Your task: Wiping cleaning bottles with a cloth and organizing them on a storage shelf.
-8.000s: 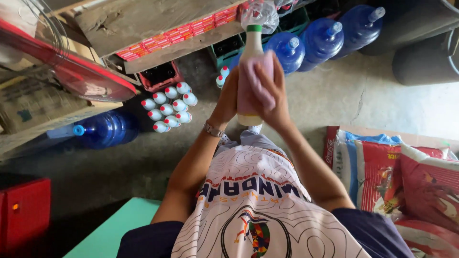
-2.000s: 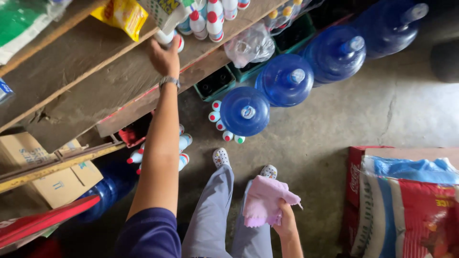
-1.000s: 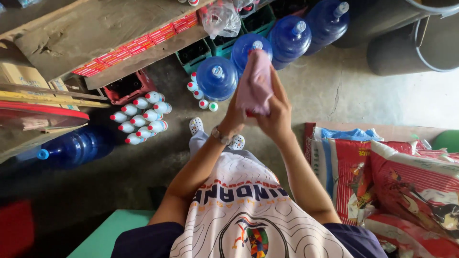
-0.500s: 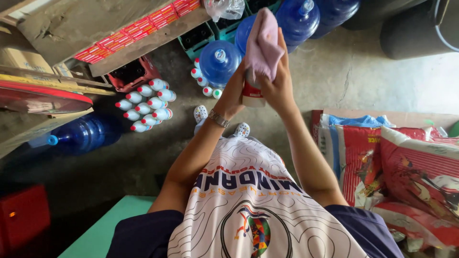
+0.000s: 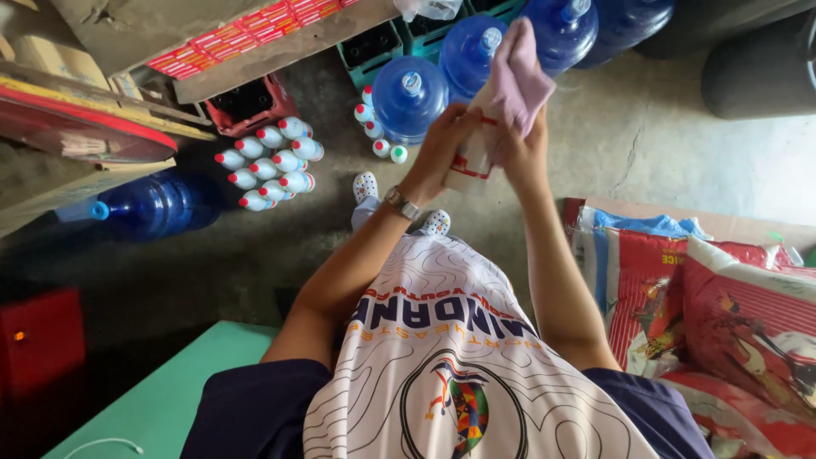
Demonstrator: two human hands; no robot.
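A blue water jug (image 5: 149,206) lies on its side on the concrete floor (image 5: 646,144), far left of the white bottle (image 5: 469,153) held up in mid-air. Nearer that bottle, on its left, a cluster of small white bottles with red caps (image 5: 268,161) lies on the floor beside a red crate (image 5: 246,102). The left hand (image 5: 438,144) wraps the bottle's left side, fingers curled around it. The right hand (image 5: 520,149) grips its right side, fingers pressing a pink cloth (image 5: 514,76) against its top. Upright blue jugs (image 5: 408,93) stand behind the bottle; red sacks (image 5: 722,297) lie to its right.
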